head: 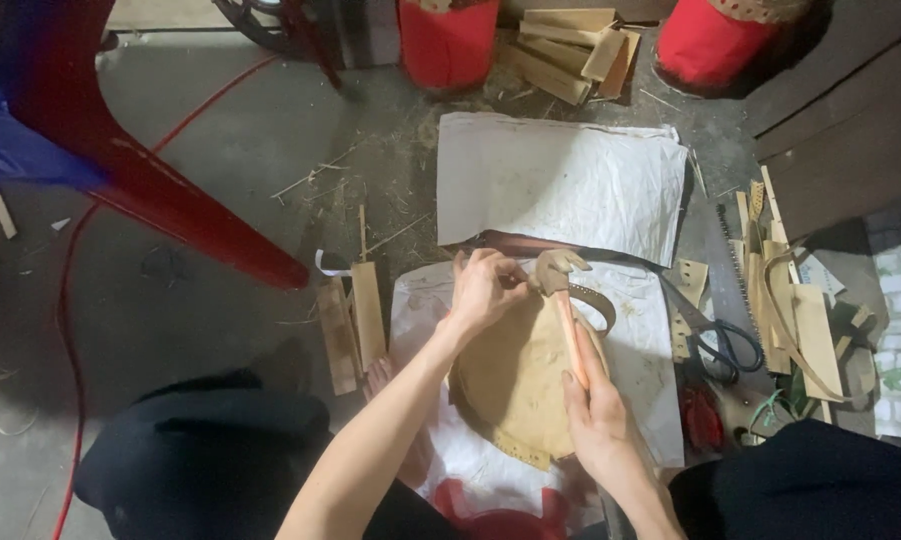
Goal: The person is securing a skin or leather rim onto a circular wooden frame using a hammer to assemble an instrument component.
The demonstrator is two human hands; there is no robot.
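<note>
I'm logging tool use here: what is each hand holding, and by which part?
The right hand grips a hammer low on its handle. The left hand pinches the top edge of the round tan piece.

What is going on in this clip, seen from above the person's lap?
A person sitting low over a concrete floor works on a round, flat tan woven piece lying on a white sack in front of them. The right hand grips the pale wooden handle of a small hammer, its head against the piece's far edge. The left hand pinches that edge beside the hammer head. Black-handled scissors and bamboo strips lie to the right.
</note>
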